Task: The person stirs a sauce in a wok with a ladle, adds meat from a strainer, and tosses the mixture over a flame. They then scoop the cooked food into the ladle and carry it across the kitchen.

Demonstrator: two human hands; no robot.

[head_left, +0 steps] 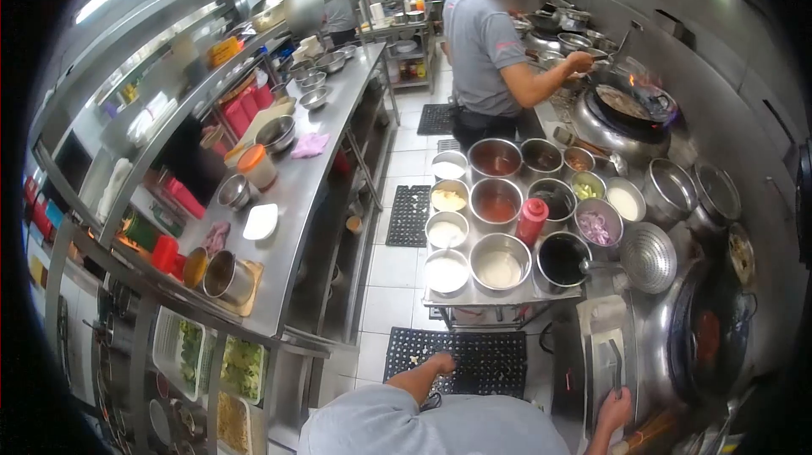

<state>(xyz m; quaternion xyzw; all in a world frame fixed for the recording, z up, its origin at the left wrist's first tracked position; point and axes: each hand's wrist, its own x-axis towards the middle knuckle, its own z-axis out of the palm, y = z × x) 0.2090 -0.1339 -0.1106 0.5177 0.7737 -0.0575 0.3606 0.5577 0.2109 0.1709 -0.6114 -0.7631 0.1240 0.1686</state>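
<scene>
- With fingers of the right hand (616, 408) apparently closed around a slim, bent grey metal handle (616, 362), at near right, above a long, pale rectangular tray (599, 320).
- With the left hand (441, 363) hanging at near centre over a black rubber mat (499, 362); too foreshortened to tell fingers spread from pressed together.
- Could slip from the right hand if greasy, judging by smooth, bare metal.
- Could, if swung far, knock the round, perforated steel strainer (648, 257) against a steel pot of glossy dark liquid (563, 260), causing a spill.
- Could topple the red plastic squeeze bottle (531, 220) by bumping the crowded steel bench (533, 296).
- To note: thin, curled purple onion slices (595, 227) in a round steel pot; at near right, a wide, dark, curved wok (727, 286) with a reddish patch, too unclear to identify.
</scene>
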